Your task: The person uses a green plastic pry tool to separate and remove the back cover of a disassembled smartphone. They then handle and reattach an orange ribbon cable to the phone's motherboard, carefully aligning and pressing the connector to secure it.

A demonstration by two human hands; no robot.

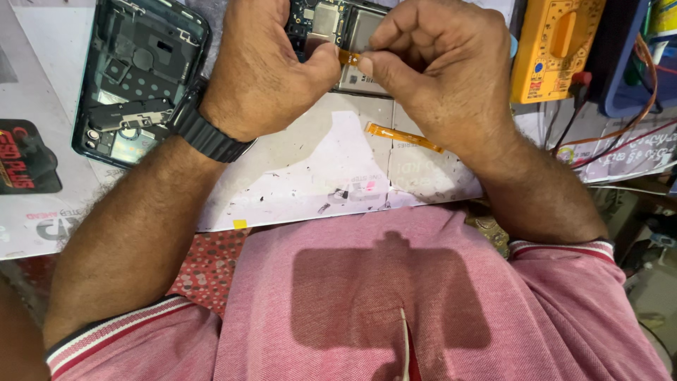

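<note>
Both hands are bunched up at the far edge of the worktop (pixel 317 169), over an opened phone (pixel 337 28). The left hand (pixel 264 67) and right hand (pixel 441 70) are pinched together on a little orange ribbon cable (pixel 349 56), thumbs nearly touching (most of the phone is hidden under the fists). Tight spot: a phone back shell (pixel 137 70) sits just left of the left wrist and a yellow multimeter (pixel 553 46) just right of the right hand. A second orange strip (pixel 402 136) lies loose on the bare mat nearer the body.
</note>
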